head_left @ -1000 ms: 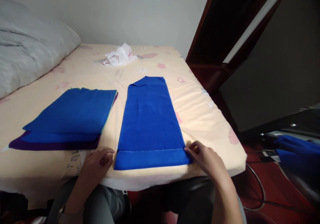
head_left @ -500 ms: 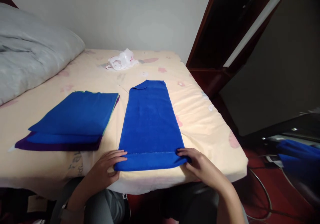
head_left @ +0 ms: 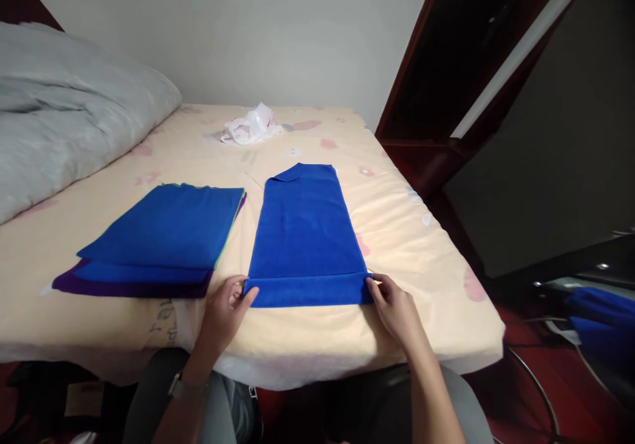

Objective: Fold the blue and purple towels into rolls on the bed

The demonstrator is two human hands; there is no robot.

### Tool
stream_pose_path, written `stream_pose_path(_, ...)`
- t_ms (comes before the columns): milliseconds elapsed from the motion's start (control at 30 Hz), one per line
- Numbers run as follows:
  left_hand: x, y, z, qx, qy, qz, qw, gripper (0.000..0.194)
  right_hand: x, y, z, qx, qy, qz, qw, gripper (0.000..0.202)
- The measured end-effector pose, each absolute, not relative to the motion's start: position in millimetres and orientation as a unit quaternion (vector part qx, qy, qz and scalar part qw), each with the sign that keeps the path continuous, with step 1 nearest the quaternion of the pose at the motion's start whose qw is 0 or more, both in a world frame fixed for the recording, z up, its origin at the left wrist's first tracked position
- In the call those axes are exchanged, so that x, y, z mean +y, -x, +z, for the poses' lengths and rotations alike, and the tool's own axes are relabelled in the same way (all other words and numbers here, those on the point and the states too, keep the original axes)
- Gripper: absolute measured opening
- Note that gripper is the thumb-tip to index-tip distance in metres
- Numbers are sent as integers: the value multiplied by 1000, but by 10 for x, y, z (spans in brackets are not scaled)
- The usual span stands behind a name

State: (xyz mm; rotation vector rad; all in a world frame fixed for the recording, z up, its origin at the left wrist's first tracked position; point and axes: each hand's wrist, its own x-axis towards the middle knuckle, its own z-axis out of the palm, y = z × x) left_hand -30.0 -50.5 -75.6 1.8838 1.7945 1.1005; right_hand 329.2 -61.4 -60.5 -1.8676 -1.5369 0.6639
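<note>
A blue towel (head_left: 308,232) lies lengthwise on the bed, its near end folded over in a narrow band. My left hand (head_left: 225,308) pinches the left corner of that band between thumb and fingers. At the opposite corner my right hand (head_left: 391,298) grips the band the same way. The towel's far left corner is turned over on itself. To the left rests a stack of folded cloths (head_left: 163,232), blue on top with purple showing beneath.
A crumpled white plastic bag (head_left: 252,125) sits towards the back of the bed (head_left: 446,325), near the wall. A grey quilt (head_left: 74,113) is heaped at the left. Blue fabric (head_left: 602,311) shows beyond the bed's right edge, low down.
Both hands have moved up the towel with its near edge, which is now turned over away from me into a band. The view has shifted slightly.
</note>
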Motion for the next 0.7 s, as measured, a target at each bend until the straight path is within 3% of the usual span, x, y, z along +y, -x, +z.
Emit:
stream_pose_path(100,-506,294,-766,618,-683,366,128,41,-603,-3278,-608,-600,697,244,309,39)
stream_pose_path(300,-614,328,-658,617,-706,347,1,26,-800,-3369,-454,-625,651,304,305,37)
stream_pose_path(433,-667,389,-652,628,-723,288,9,21,-849,-3382,-484,-639,630,340,282,30)
stream_pose_path(533,-664,436,-676,622,-741,253,-1,20,-797,-3409,-572,-658,637,302,265,22)
stream_pose_path(700,-715,499,-559,528,-771,347,-81,14,-789,-3468,-504,-710,600,197,312,13)
